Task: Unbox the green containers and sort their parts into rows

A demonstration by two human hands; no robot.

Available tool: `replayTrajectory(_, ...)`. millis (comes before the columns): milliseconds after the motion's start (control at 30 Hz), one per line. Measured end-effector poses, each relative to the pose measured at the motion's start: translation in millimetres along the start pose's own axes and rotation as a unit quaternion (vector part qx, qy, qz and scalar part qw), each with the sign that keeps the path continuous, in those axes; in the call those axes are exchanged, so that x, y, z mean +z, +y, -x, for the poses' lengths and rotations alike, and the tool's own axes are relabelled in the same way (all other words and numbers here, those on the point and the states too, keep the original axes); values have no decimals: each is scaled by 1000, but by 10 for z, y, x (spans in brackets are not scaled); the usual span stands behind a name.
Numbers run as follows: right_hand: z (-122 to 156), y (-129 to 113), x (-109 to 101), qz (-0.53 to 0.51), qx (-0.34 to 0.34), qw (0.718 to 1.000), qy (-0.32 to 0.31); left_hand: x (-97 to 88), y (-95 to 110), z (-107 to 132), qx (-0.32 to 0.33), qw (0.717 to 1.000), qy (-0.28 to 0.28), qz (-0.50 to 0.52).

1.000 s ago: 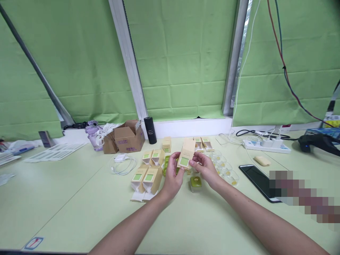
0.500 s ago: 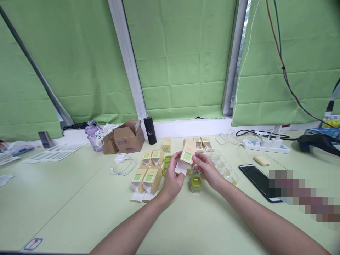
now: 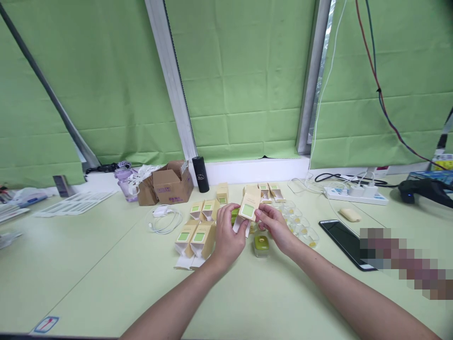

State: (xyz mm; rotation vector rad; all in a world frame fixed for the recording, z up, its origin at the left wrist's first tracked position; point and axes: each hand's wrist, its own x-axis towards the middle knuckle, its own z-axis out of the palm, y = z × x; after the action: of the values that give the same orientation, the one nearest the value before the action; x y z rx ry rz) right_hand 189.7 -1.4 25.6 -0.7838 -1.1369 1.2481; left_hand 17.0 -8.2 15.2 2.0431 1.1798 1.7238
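Between my two hands a small tan carton (image 3: 249, 200) with a green window is held tilted above the table, its white flap hanging down on the near side. My left hand (image 3: 229, 236) grips its left and lower side, thumb by the flap. The fingertips of my right hand (image 3: 276, 225) pinch its right edge. Just below stands a small clear container with a green lid (image 3: 261, 245). To the left are several similar cartons (image 3: 198, 236) with their near flaps folded out. Behind my right hand lie several clear cups with yellow spots (image 3: 300, 225). Green lids (image 3: 234, 216) are partly hidden behind my left hand.
A brown cardboard box (image 3: 173, 182), a black cylinder (image 3: 200, 174) and a purple bottle (image 3: 124, 182) stand at the back left. A white charger cable (image 3: 166, 219) lies nearer. On the right are a phone (image 3: 345, 243), a cream case (image 3: 350, 215) and a power strip (image 3: 354, 194).
My left hand has shifted slightly on the carton, its fingers now more spread out behind the left side. The carton has moved a little left; my right hand stays at its right edge.
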Motion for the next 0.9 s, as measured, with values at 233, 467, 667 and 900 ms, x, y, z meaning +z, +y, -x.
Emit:
replayTrajectory(233,-21,9,-25,-13,7,1000,25,-14,19,13,6,998,-42,43)
replayTrajectory(467,-19,49,-24,-30,21,999,26,1,35,-5,-33,996,-33,76)
replayTrajectory(667,-25,92,-34,-33,21,999,12,47,-31,-6,-89,989,-18,120)
replayTrajectory(900,-8,9,-25,-12,9,1000,-9,85,-53,16,-101,977,-40,183)
